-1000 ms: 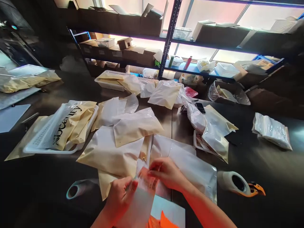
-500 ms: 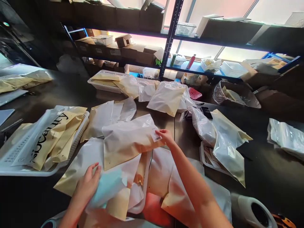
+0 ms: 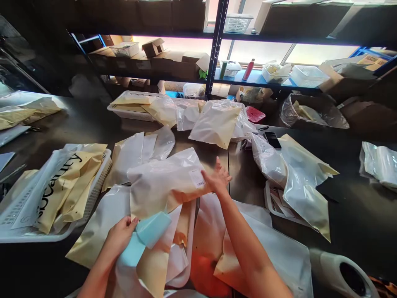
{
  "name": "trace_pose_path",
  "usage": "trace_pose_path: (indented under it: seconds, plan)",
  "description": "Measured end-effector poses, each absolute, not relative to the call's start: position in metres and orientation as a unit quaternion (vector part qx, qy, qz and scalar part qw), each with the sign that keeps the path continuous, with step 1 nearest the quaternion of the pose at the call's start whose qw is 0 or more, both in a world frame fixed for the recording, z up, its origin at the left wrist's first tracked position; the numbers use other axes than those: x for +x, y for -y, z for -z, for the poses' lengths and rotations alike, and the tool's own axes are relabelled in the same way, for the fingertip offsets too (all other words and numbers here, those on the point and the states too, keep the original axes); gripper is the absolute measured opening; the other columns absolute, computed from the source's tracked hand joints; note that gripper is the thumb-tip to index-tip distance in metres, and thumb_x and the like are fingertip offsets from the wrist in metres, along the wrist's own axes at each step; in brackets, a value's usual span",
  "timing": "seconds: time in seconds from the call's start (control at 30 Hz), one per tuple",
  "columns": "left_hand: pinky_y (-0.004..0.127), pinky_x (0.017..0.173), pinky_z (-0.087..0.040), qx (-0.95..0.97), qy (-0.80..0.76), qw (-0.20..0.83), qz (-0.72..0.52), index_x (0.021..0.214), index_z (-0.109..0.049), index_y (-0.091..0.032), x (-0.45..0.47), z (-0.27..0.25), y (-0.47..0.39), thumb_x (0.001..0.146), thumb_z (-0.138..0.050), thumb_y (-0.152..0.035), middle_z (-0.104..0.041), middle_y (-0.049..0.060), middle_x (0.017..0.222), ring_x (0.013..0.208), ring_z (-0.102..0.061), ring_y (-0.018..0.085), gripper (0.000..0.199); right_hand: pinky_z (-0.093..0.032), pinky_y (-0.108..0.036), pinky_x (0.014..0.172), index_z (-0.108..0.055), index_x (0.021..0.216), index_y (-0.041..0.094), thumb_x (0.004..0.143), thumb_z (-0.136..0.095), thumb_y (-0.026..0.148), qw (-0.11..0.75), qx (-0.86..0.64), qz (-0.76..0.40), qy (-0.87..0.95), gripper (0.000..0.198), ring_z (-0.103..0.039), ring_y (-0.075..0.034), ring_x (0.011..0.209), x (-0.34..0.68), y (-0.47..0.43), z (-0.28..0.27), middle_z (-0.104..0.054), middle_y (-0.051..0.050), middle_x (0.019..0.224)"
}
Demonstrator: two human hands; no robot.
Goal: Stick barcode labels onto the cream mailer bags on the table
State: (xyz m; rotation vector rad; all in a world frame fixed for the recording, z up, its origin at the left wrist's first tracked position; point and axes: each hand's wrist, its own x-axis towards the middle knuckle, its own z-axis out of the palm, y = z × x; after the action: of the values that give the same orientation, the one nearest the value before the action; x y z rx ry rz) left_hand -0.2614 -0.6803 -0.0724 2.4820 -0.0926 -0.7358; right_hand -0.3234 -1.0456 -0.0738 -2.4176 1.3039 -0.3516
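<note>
My left hand is closed, with thumb and fingers pinched at the edge of a folded light-blue sheet. Just above those fingertips lies the lower left corner of a frosted plastic bag. A white barcode label is on the bag's right end, lying flat. Beside that label, my right hand is open with its fingers spread; its edge is near or on the bag. Underneath, more frosted bags and a white basket with bags in it are partly covered.
At left stands a white basket of printed bags. Further back are another basket, a phone and a pink item. A white roll sits at front right. Shelving with boxes spans the back.
My right hand has let go of the label and spread its fingers. My left hand has closed on the light-blue sheet, which now shows folded and lifted. The view has shifted slightly.
</note>
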Motion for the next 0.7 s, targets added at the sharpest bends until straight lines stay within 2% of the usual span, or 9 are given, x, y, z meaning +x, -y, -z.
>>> trace_pose_path:
  seconds: [0.07,0.1,0.2,0.27,0.33,0.43,0.53,0.63,0.7]
  plan:
    - [0.026,0.057,-0.037,0.923,0.033,0.273,0.27,0.06,-0.05,-0.022,-0.262,0.07,0.682,0.084,-0.044,-0.043,-0.054,-0.001,0.052,0.058,-0.053,0.019,0.032,-0.039,-0.046,0.091,-0.027,0.147,0.012,0.083,-0.052,0.058,0.267,-0.817,0.137,-0.493,0.083,-0.053,-0.034,0.113,-0.32,1.055,0.082,-0.055,-0.022,0.125]
    - [0.026,0.057,-0.037,0.923,0.033,0.275,0.268,0.06,-0.05,-0.022,-0.262,0.067,0.683,0.083,-0.044,-0.042,-0.055,-0.001,0.053,0.058,-0.054,0.019,0.031,-0.041,-0.041,0.088,-0.032,0.144,0.009,0.086,-0.047,0.057,0.333,-0.802,0.12,-0.482,0.077,-0.055,-0.031,0.109,-0.316,1.058,0.086,-0.058,-0.022,0.121]
    - [0.027,0.058,-0.038,0.924,0.038,0.281,0.256,0.061,-0.051,-0.022,-0.265,0.06,0.683,0.082,-0.045,-0.042,-0.055,-0.001,0.053,0.059,-0.055,0.02,0.03,-0.044,-0.029,0.072,-0.062,0.113,0.005,0.086,-0.049,0.057,0.481,-0.784,0.032,-0.39,0.06,-0.062,-0.023,0.084,-0.305,1.057,0.094,-0.069,-0.015,0.092]
    - [0.027,0.057,-0.039,0.923,0.044,0.288,0.251,0.065,-0.054,-0.022,-0.269,0.055,0.679,0.081,-0.047,-0.045,-0.056,-0.001,0.054,0.058,-0.056,0.021,0.03,-0.042,-0.025,0.063,-0.07,0.092,0.01,0.083,-0.055,0.051,0.502,-0.785,0.017,-0.362,0.044,-0.061,-0.019,0.072,-0.307,1.052,0.091,-0.07,-0.009,0.08]
    - [0.028,0.056,-0.04,0.915,0.04,0.306,0.259,0.072,-0.058,-0.021,-0.277,0.052,0.672,0.081,-0.048,-0.051,-0.056,-0.001,0.054,0.057,-0.057,0.022,0.032,-0.04,-0.023,0.06,-0.07,0.088,0.013,0.084,-0.055,0.045,0.506,-0.781,0.033,-0.366,0.036,-0.059,-0.017,0.069,-0.325,1.049,0.082,-0.07,-0.005,0.078]
    - [0.028,0.049,-0.039,0.89,0.013,0.35,0.292,0.09,-0.063,-0.019,-0.296,0.045,0.655,0.078,-0.053,-0.059,-0.057,-0.001,0.052,0.051,-0.056,0.021,0.043,-0.039,-0.023,0.061,-0.068,0.087,0.014,0.084,-0.049,0.048,0.478,-0.781,0.092,-0.392,0.039,-0.057,-0.017,0.073,-0.392,1.05,0.07,-0.069,-0.005,0.079]
    - [0.025,0.042,-0.034,0.852,0.02,0.426,0.304,0.114,-0.059,-0.017,-0.322,0.03,0.64,0.075,-0.06,-0.061,-0.049,-0.006,0.046,0.042,-0.047,0.016,0.059,-0.041,-0.028,0.064,-0.066,0.087,0.013,0.083,-0.041,0.057,0.397,-0.781,0.15,-0.459,0.051,-0.058,-0.022,0.074,-0.496,1.051,0.068,-0.068,-0.008,0.077]
    - [0.022,0.042,-0.031,0.803,0.047,0.513,0.301,0.121,-0.055,-0.015,-0.347,0.009,0.636,0.071,-0.068,-0.057,-0.043,-0.009,0.045,0.04,-0.042,0.012,0.067,-0.044,-0.039,0.069,-0.067,0.094,0.013,0.082,-0.039,0.054,0.267,-0.757,0.067,-0.593,0.051,-0.061,-0.033,0.082,-0.588,1.055,0.077,-0.068,-0.017,0.086]
    - [0.022,0.047,-0.039,0.766,0.064,0.558,0.313,0.121,-0.057,-0.014,-0.358,-0.006,0.64,0.069,-0.072,-0.052,-0.055,-0.004,0.056,0.05,-0.051,0.013,0.066,-0.044,-0.051,0.078,-0.062,0.114,0.009,0.081,-0.041,0.048,0.152,-0.749,0.075,-0.641,0.055,-0.056,-0.042,0.101,-0.619,1.053,0.08,-0.062,-0.027,0.108]
